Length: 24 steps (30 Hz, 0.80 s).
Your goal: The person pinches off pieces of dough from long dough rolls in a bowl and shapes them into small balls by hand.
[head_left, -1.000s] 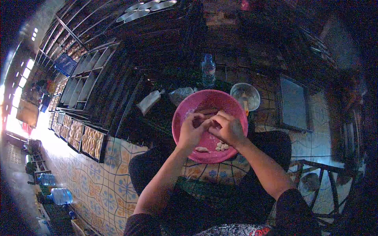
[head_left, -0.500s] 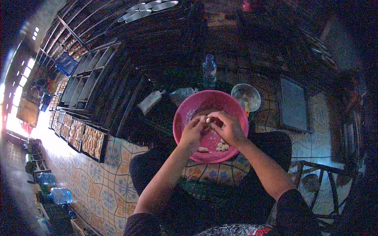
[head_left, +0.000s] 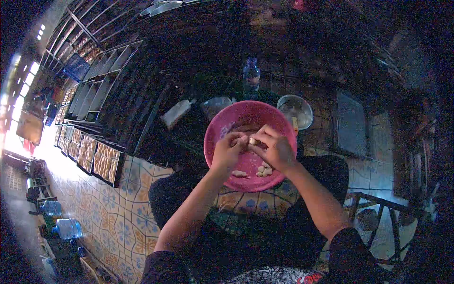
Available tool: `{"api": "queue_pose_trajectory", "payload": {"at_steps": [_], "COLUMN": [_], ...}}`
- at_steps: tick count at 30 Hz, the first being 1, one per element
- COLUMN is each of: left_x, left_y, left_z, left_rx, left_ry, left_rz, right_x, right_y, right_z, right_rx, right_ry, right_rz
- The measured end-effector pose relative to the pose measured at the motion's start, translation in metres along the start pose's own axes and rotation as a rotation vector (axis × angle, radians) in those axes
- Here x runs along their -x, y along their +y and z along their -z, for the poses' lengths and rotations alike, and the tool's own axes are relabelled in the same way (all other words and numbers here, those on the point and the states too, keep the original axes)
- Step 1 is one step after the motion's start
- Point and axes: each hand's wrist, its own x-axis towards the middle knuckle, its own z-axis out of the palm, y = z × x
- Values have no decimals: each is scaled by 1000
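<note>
Over a pink plastic basin (head_left: 215, 130), both hands meet at a small pale piece of dough (head_left: 252, 141). My right hand (head_left: 276, 150) pinches it between thumb and fingertips. From the other side, my left hand (head_left: 227, 152) has its fingers closed, their tips at the dough; how much they hold is partly hidden. Several small dough balls (head_left: 264, 169) lie clustered on the basin's near right side. A longer lump of dough (head_left: 240, 174) rests to their left. White flour-like dust marks the basin's inside.
A metal bowl (head_left: 306, 116) with a yellowish handle stands behind the basin, near a clear bottle (head_left: 251, 75) and a plastic bag (head_left: 176, 113). Trays of shaped dough (head_left: 106, 161) line the left. A dark metal frame (head_left: 388, 203) stands right; blue water jugs (head_left: 68, 228) sit lower left.
The view has shifted slightly. My right fingers have curled more around the dough piece, which shows larger between the hands. The balls and the lump remain in the basin.
</note>
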Motion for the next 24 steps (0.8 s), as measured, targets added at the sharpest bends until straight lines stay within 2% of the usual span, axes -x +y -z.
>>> {"api": "queue_pose_trajectory", "payload": {"at_steps": [1,3,5,7,8,10,14,18,20,21,23,24], "left_x": [1,3,3,3,4,5,2,3,3,6,7,6], "left_y": [4,12,15,14,13,13,15,14,11,11,9,6], "left_z": [0,-2,-4,-5,-5,-4,2,0,0,-1,-5,-7], "left_rx": [-212,-255,-298,-487,-487,66,24,134,184,185,183,207], "left_ry": [-12,-37,-61,-23,-20,-56,-127,-33,-23,-28,-37,-37], "left_rz": [-168,-211,-255,-312,-310,10,11,12,17,-1,-19,25], "right_x": [0,0,-1,0,1,0,-3,-5,-6,-5,-3,-2], "right_y": [3,7,10,7,6,2,-5,-11,-16,-12,-2,-3], "right_z": [2,4,5,2,1,0,1,4,13,13,9,10], "right_rx": [21,46,91,78,66,49,85,96,-105,-104,-26,-27], "right_ry": [-33,-63,-77,-56,-37,-16,-7,74,20,22,55,57], "right_rz": [-33,-68,8,9,8,31,43,45,-67,-66,109,108]}}
